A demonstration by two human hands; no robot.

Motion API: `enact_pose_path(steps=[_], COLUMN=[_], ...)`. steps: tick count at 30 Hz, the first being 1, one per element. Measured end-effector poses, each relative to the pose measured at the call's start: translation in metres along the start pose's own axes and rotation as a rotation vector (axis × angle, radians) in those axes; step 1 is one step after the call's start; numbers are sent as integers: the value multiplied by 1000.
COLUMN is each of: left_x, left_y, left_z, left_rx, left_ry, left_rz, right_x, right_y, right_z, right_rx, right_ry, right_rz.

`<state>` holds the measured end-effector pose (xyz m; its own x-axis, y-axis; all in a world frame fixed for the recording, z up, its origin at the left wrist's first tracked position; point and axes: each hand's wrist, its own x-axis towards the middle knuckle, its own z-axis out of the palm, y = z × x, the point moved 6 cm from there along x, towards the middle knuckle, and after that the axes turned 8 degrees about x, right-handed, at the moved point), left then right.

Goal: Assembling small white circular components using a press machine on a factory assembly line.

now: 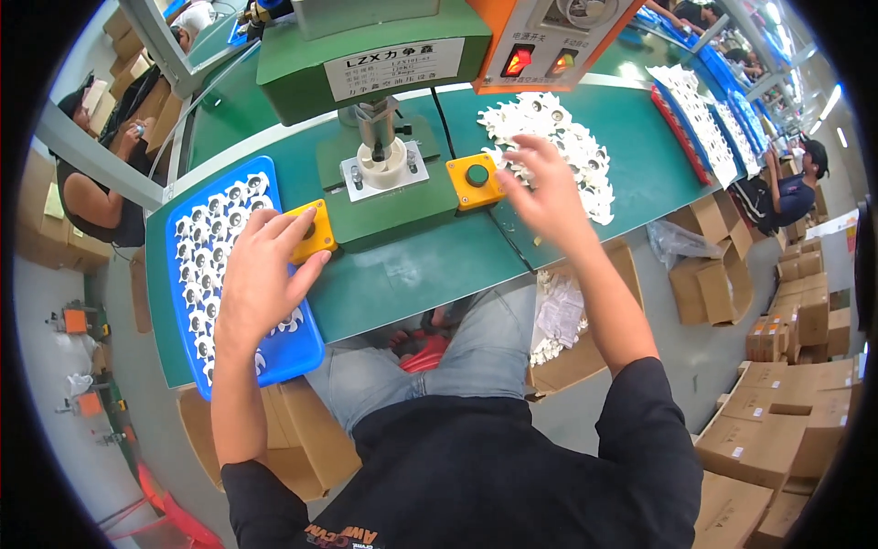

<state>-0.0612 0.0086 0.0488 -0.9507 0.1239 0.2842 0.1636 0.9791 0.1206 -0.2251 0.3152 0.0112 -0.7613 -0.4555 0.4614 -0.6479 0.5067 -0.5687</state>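
My left hand (pixel 261 279), fingers spread, is at the left yellow button box (pixel 316 232), its fingertips over the box's left side and hiding part of it. My right hand (pixel 547 194) holds nothing; its fingers are apart beside the right yellow button box (pixel 464 188), whose green button (pixel 476 175) is uncovered. Between the two boxes stands a green bench press (pixel 366 215). Under its metal ram (pixel 378 128) sits a round white fixture (pixel 381 171) on a pale plate. Whether a part lies inside the fixture, I cannot tell.
A blue tray (pixel 306 355) holds rows of white pronged parts with dark round centres. Similar white parts (pixel 549 123) are heaped right of the press. An orange control box (pixel 494 78) stands behind. Open cartons (pixel 302 430) flank my legs. Other people work at both sides.
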Motion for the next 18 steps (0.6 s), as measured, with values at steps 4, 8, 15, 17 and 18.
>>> enact_pose_path(steps=[4,8,15,17,18], left_x=[10,20,48,61,67], left_y=[4,10,0,1,-2], left_z=[-10,-19,-20,-16,-11], left_rx=[-93,-119,-312,-402,-446], left_ry=[41,113,74,98,97], left_rz=[-30,-15,-110,-106,-141], right_x=[15,13,17,17,15], right_y=[66,107,105,100,103], right_z=[-34,-20,-20,-27,-30], right_rx=[-473,-699,-487,-403,-291], right_ry=[208,41,59,153,202], right_rz=[154,273,287,146,133])
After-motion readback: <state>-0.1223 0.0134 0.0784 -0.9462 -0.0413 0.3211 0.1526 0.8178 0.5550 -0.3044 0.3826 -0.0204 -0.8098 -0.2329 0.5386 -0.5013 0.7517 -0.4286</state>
